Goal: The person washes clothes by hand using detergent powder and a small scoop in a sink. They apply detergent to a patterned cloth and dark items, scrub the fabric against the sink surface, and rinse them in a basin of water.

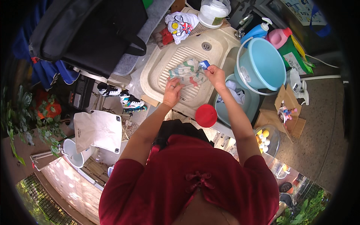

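A wet patterned cloth (188, 71), pale with green and red marks, lies bunched on the ribbed washboard of a beige stone-like laundry sink (153, 70). My left hand (172, 91) grips the cloth's near left edge. In the fingers of my right hand (216, 75) is a small blue-and-white object (204, 64), held against the right end of the cloth; its exact kind is unclear. Below my right forearm, a teal basin (250, 105) contains white and dark wet cloth (236, 94). A round red lid (206, 115) sits by the sink's near edge.
A light-blue bucket (267, 64) stands right of the sink, beside blue (253, 33) and pink (278, 38) bottles. At the back are a faucet (242, 25), a white tub (215, 14) and a printed white cloth (181, 25). An opened cardboard box (270, 116) stands on the right.
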`<state>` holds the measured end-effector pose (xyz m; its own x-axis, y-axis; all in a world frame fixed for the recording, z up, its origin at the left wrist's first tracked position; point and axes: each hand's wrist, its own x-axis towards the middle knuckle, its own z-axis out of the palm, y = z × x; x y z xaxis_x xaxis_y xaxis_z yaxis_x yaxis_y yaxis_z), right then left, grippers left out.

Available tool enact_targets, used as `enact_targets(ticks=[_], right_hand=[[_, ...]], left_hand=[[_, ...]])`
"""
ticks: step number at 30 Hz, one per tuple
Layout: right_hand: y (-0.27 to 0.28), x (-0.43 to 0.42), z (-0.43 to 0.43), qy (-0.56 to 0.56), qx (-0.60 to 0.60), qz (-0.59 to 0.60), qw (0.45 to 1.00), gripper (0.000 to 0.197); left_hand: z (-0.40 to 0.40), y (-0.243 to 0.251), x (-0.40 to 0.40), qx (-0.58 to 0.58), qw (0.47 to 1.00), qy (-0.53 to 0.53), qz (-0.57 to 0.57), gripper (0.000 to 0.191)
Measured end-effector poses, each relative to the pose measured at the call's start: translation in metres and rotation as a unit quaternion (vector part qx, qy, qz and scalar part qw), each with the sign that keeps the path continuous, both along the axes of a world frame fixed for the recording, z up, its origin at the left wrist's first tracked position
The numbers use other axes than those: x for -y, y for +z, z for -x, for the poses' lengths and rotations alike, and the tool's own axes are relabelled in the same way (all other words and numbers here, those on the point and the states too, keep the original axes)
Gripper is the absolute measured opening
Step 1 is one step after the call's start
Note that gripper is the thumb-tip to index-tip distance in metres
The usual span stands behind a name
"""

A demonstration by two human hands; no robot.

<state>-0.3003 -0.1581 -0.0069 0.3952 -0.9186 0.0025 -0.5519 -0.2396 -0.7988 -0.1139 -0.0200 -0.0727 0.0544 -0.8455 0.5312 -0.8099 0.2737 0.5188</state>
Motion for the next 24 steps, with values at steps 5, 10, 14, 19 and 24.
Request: enact_targets(ticks=[5,10,14,19,24], right_hand=[[-0.003,0.0,-0.006,-0.014,0.052,0.0,0.999,0.012],[0.004,0.001,0.007,-0.006,0.121,-0.076,0.99,0.012],[0.004,-0.005,0.022,-0.008,0.097,-0.057,0.994,0.012],[0.01,-0.008,0.006,0.053,0.042,-0.041,0.997,0.012],[0.01,-0.002,-0.015,0.008,0.04,0.01,0.999,0.012]], left_hand=[[-0.021,0.0,0.045,-0.019,0.962,0.245,-0.117,0.029],[-0.006,0.004,0.048,0.012,0.989,0.119,-0.088,0.024],[0.023,0.001,0.006,0.069,0.993,-0.005,-0.091,0.019],[0.013,-0.015,-0.018,0.038,0.993,-0.103,-0.051,0.022],[0.002,-0.016,-0.02,-0.035,0.987,-0.138,-0.074,0.021]])
